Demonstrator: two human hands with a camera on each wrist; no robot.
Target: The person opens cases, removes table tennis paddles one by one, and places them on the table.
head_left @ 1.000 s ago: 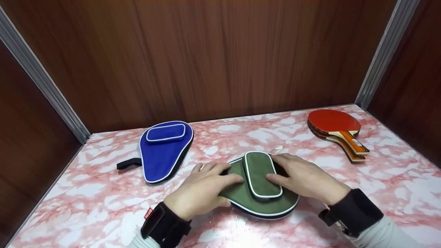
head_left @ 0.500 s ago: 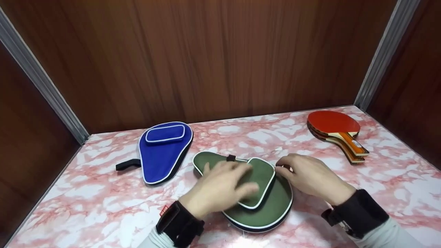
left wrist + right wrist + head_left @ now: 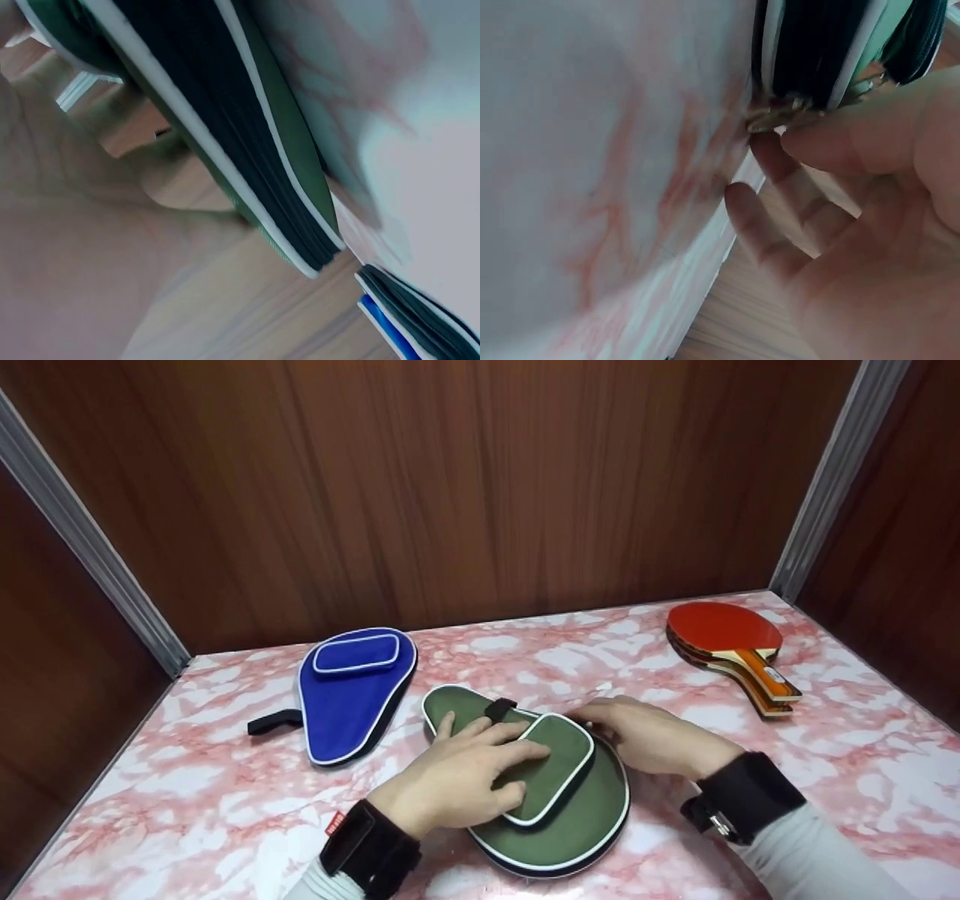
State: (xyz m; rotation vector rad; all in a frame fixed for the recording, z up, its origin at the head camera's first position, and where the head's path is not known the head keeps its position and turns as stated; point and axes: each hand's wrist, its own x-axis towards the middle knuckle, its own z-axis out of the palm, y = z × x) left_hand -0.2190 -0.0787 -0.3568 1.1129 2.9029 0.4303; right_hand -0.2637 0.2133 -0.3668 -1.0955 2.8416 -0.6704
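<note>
1. Head view: the green paddle case [image 3: 559,810] lies at table [image 3: 862,765] centre, with the blue case [image 3: 345,697] at its 10 o'clock. The left hand [image 3: 457,780] presses flat, fingers extended, on its pocket [image 3: 547,765]. The right hand [image 3: 645,735] reaches its 2 o'clock edge.
2. Left wrist view: white piping and a dark zip band show; the zip looks closed.
3. Right wrist view: fingers [image 3: 832,150] pinch the zipper pull [image 3: 780,116]. Judged step: opening the zip; the next move calls for a steady pull along the edge.

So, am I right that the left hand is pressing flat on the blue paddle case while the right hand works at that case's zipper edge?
Not quite: the head view shows the left hand pressing on the green paddle case, not the blue paddle case, which lies untouched to its left. The right hand does work at the green case's edge, fingertips at the zipper pull.
</note>
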